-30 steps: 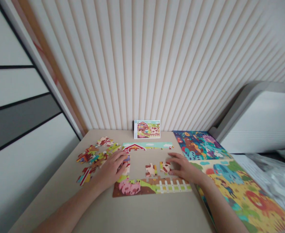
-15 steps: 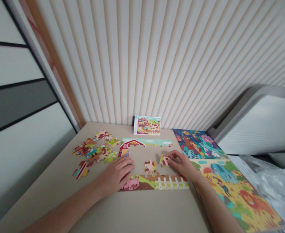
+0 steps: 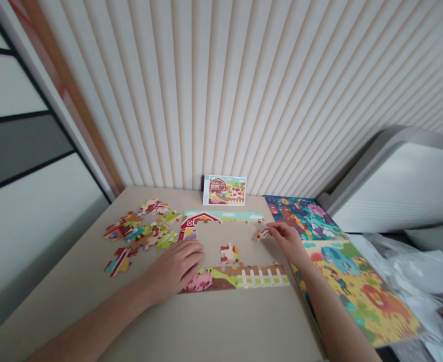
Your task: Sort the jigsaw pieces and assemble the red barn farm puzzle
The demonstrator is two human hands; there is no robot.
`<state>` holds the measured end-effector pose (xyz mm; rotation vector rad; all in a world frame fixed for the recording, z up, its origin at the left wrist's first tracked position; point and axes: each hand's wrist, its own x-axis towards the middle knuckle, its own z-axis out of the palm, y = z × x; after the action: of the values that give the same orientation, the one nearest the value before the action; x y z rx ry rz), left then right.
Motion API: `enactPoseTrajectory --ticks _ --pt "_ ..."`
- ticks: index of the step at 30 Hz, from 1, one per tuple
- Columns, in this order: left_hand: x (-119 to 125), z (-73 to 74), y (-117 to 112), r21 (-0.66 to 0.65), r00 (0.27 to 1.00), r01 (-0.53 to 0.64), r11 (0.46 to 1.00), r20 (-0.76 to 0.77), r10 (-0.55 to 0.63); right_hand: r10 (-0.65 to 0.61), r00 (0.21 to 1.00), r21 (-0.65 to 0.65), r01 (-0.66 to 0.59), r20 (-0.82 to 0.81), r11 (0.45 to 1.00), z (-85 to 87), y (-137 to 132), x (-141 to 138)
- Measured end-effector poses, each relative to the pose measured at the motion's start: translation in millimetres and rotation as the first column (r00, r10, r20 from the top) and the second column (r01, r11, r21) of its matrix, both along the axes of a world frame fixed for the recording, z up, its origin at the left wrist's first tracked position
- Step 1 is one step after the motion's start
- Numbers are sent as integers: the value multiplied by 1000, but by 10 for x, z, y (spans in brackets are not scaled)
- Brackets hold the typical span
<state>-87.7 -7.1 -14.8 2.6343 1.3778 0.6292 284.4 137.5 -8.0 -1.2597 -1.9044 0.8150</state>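
Note:
A partly built farm puzzle [image 3: 240,277] lies on the beige table [image 3: 213,322], with a fence strip along its front and a red barn [image 3: 198,220] at its back left. My right hand [image 3: 289,240] pinches a brown-and-white puzzle piece [image 3: 262,234] just above the bare middle of the puzzle, near its right side. My left hand [image 3: 179,266] rests flat with fingers spread on the puzzle's left edge, beside a pink pig. A lone cow piece [image 3: 229,254] sits joined above the fence strip.
Several loose pieces [image 3: 138,236] lie in a heap left of the puzzle. A reference picture card [image 3: 224,190] leans on the ribbed wall. A finished colourful puzzle board [image 3: 334,261] lies to the right, with plastic wrapping [image 3: 413,271] beyond it.
My right hand has lifted the brown-and-white piece from beside the cow piece and carried it back and to the right. My left hand slid down to the puzzle's lower left edge.

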Motion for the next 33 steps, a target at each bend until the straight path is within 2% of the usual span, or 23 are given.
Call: enactPoseTrajectory --ticks 4,7,13,16,25,29,31,33 --pt "10 34 -12 8 1000 14 1000 6 -14 -107 984 84 96 140 992 -62 60 81" --pt "9 32 -14 10 1000 14 1000 -5 -14 -131 969 138 103 210 985 -65 64 104" --pt "2 4 -3 40 1000 17 999 16 -17 67 935 189 -140 348 972 -40 -8 13" --pt "5 16 -5 51 998 19 999 54 -22 96 912 170 -176 399 970 -58 -25 -15" --pt "15 27 -5 21 998 13 1000 66 -15 116 926 145 -178 359 973 -40 -11 -5" --pt "36 85 -27 -2 998 31 1000 56 -30 95 952 54 -115 292 992 -47 -24 -23" --pt "66 151 -58 -19 994 92 996 55 -91 93 961 -4 -96 259 995 -47 -34 -29" --pt "111 218 -101 -32 978 207 978 47 -205 101 968 -22 -99 231 995 -44 -39 -27"
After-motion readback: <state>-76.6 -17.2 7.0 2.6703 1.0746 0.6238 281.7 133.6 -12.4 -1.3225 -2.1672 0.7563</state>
